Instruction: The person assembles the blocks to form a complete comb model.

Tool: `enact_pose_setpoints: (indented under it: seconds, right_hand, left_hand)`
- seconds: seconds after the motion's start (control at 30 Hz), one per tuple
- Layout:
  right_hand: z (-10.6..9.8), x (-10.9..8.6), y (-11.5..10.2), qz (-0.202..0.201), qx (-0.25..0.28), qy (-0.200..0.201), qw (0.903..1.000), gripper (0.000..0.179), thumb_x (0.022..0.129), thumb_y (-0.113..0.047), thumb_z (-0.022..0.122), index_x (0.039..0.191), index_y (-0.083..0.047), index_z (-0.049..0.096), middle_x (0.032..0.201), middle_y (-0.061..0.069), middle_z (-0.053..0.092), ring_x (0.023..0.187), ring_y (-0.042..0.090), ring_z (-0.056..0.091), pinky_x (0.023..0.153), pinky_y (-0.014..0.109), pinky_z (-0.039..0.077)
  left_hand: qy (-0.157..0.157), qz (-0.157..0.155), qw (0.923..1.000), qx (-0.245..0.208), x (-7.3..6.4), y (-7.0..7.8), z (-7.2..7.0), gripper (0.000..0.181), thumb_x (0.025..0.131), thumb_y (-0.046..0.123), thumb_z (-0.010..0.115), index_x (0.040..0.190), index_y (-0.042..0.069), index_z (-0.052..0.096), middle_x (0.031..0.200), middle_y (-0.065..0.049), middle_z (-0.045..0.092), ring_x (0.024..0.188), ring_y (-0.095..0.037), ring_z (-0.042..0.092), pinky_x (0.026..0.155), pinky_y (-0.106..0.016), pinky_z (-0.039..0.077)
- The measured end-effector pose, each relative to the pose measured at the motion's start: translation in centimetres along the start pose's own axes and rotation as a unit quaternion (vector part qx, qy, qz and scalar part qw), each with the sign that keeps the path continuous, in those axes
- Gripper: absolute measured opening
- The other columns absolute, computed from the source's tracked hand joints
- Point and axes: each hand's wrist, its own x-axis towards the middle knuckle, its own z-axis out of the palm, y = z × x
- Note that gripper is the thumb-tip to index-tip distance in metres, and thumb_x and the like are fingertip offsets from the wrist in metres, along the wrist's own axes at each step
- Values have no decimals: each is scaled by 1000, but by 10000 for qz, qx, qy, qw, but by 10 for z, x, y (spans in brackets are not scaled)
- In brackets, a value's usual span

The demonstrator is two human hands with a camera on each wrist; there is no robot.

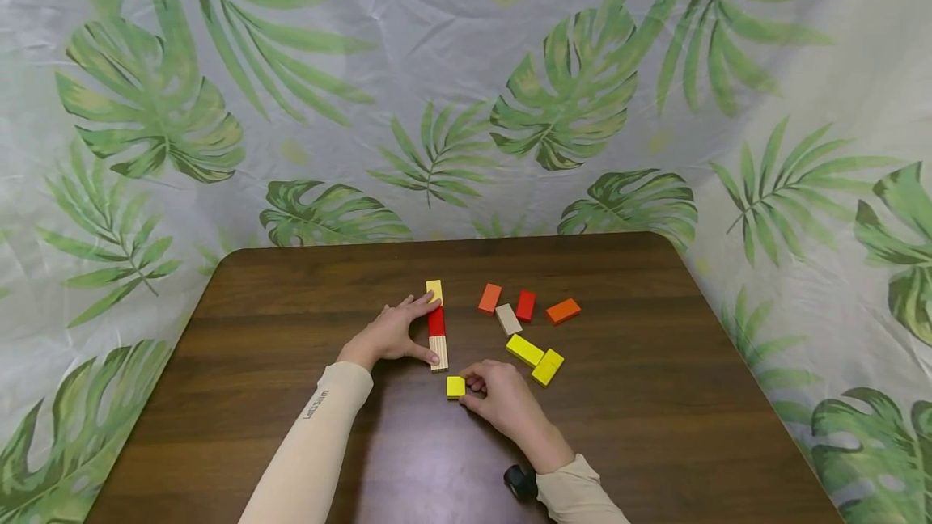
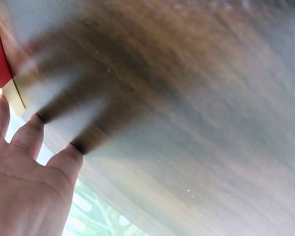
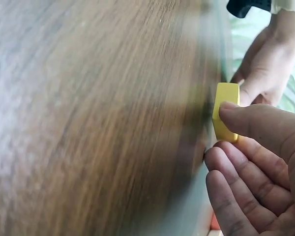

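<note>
A straight row on the table holds a pale yellow block [image 1: 434, 287], a red block [image 1: 436, 322] and a striped natural-wood block [image 1: 438, 346], end to end. My left hand [image 1: 389, 334] lies spread along its left side, thumb on the wood block and a fingertip by the joint of pale yellow and red. The other left fingertips touch the tabletop in the left wrist view. Just below the row, my right hand [image 1: 502, 399] pinches a bright yellow block [image 3: 227, 96] between thumb and fingers, near the table surface.
Right of the row lie loose blocks: an orange block [image 1: 490, 299], a beige block [image 1: 508, 319], a red block [image 1: 526, 306], another orange block [image 1: 564, 311] and two touching yellow blocks [image 1: 524, 350]. A leaf-patterned curtain [image 1: 451, 63] hangs behind the brown table [image 1: 291, 289].
</note>
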Motion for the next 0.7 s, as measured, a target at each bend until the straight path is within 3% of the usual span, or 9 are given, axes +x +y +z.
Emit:
enact_pose_setpoints:
  seconds: [0.7]
  right_hand:
    - [14, 4, -7, -73, 184, 194, 9996, 27, 86, -9, 91, 111, -4, 82, 93, 4, 75, 79, 9, 67, 72, 22, 60]
  left_hand:
    - [1, -19, 10000, -25, 0, -2, 1, 107, 78, 49, 95, 167, 20, 42, 180, -2, 25, 167, -41, 19, 130, -75, 14]
